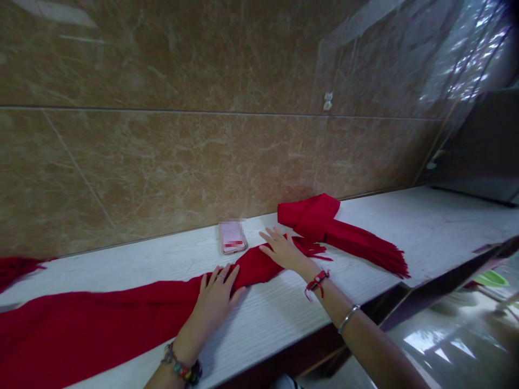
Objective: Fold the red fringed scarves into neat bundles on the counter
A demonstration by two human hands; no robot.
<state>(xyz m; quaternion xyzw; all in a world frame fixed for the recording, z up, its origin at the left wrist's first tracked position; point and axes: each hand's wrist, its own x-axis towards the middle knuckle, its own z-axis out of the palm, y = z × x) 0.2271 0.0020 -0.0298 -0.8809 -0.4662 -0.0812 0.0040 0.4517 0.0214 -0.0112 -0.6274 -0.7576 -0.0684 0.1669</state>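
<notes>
A long red scarf [113, 321] lies stretched across the white surface, running off the left side of the view. My left hand [217, 300] rests on its middle part with the fingers spread. Farther right, my right hand [284, 249] lies flat on the same scarf close to its fringed end, fingers apart. Just beyond it is a second red scarf [312, 216], folded over itself, its fringe pointing to the right. Between the wall and the first scarf lies a phone [232, 236] with a lit screen.
Brown marble tiles form the wall [182, 162] behind the white tabletop [438, 216]. More red fringed cloth [18, 270] lies at the far left. A dark box-like object [478, 146] stands at the right end. Below the front edge, a green basin [492, 278] shows near the floor.
</notes>
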